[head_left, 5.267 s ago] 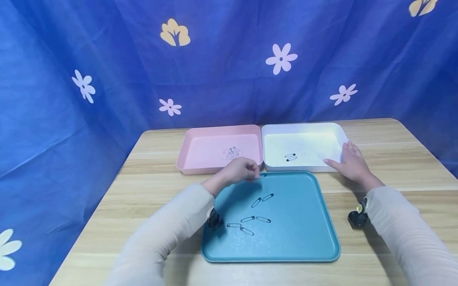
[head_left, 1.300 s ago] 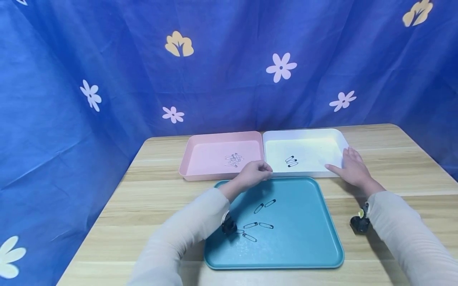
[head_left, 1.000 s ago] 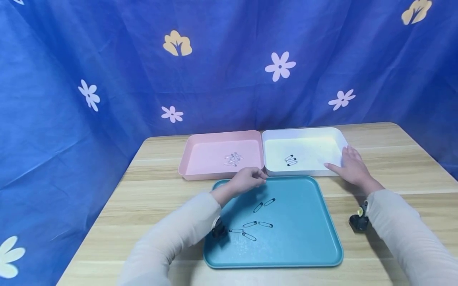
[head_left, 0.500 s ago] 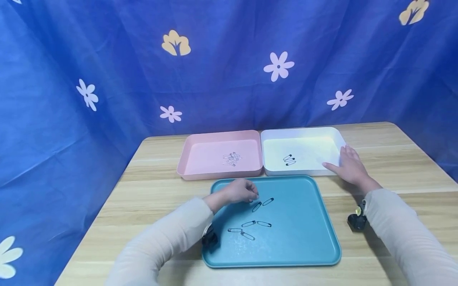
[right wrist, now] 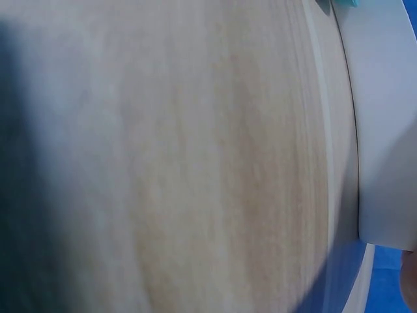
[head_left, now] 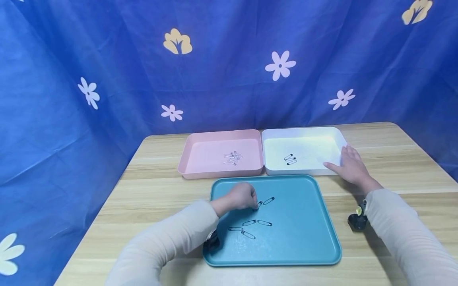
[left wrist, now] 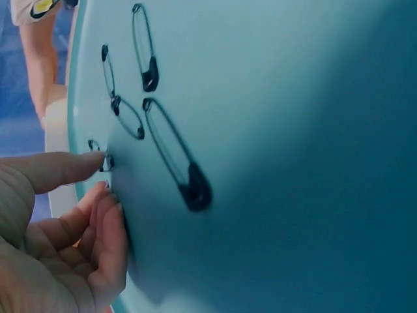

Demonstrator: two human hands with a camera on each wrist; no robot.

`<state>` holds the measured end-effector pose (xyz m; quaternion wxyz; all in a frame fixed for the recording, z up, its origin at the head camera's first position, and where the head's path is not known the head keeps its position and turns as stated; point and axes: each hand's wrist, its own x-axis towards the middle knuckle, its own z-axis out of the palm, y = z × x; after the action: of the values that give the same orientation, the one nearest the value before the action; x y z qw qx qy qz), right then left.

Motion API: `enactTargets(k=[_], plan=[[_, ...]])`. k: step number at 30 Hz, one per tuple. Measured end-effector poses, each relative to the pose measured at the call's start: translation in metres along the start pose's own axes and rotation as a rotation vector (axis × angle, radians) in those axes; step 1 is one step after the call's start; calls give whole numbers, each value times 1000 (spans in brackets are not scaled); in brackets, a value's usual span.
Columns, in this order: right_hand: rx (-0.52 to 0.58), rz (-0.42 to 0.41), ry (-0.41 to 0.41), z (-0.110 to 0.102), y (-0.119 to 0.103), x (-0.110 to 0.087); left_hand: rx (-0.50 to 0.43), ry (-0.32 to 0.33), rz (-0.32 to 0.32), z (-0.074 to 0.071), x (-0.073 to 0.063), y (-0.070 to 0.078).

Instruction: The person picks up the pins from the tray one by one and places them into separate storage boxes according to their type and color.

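Observation:
My left hand (head_left: 242,196) is low over the turquoise tray (head_left: 286,254), its fingertips at a black-headed safety pin (head_left: 260,204) that they partly cover. In the left wrist view a small gap shows between the thumb (left wrist: 68,168) and the bent fingers (left wrist: 107,241). Another safety pin (head_left: 268,200) lies just right of it, and several more, such as one safety pin (head_left: 264,223), lie nearer the tray's front. My right hand (head_left: 351,166) rests at the right front corner of the white tray (head_left: 304,172), thumb extended over the rim.
Three black-headed safety pins (head_left: 290,159) lie inside the white tray. Beside it, the pink tray (head_left: 218,174) holds a pile of silvery safety pins (head_left: 233,158). All trays stand on a wooden table (head_left: 150,178), with a blue flowered curtain (head_left: 222,79) behind.
The white tray has gained a third safety pin since the oldest frame. My left hand has come back from that tray's front edge to a pin on the turquoise tray. My right hand stays put.

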<state>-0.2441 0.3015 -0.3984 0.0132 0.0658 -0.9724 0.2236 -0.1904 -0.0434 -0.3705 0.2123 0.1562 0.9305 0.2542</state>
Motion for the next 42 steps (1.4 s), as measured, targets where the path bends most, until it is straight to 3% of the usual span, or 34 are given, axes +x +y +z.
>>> enactTargets(k=[11, 19, 24, 29, 35, 42], plan=[[-11, -3, -8, 0, 0, 0, 35, -4, -12, 4, -1, 3], [-17, 6, -15, 0, -1, -1, -156, -65, -19, -4, 3, 2], [-18, 7, -14, -1, -1, 0, -206, -53, 34, -13, 7, 6], [-8, 2, -2, 0, 0, 1, -278, -44, 68, -21, 15, 13], [-11, 0, 2, 3, 1, 2, -391, -33, 60, -29, 31, 22], [-10, 1, 11, 3, 2, 2, -397, 42, 78, -35, 53, 36]])
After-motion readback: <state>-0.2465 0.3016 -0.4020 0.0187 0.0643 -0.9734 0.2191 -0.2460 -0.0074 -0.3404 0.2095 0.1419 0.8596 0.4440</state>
